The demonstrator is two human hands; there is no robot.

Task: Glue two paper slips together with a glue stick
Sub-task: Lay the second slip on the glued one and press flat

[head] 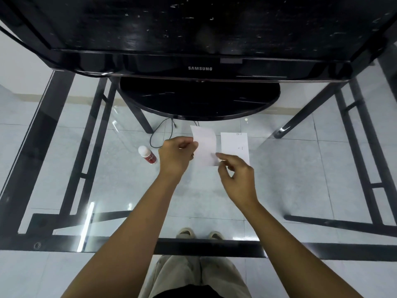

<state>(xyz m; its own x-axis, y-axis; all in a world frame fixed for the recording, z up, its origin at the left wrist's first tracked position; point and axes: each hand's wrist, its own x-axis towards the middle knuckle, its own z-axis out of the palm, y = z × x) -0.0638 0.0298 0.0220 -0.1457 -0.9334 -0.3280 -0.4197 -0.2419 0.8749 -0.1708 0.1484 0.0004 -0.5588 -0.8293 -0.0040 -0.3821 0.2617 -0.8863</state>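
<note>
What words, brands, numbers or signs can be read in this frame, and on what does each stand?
"SAMSUNG": lower bezel of the black monitor.
Glue stick: white print on its red label, too blurred to read.
Flat paper slip on the glass table: small pen marks near the top edge and right side, too small to read.
Held paper slip: no writing shows.

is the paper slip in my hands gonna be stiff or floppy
Probably floppy: the held slip bows between the left hand and right hand. Likely very light, since fingertip pinches carry it. It looks thin, so it could crease.
</note>
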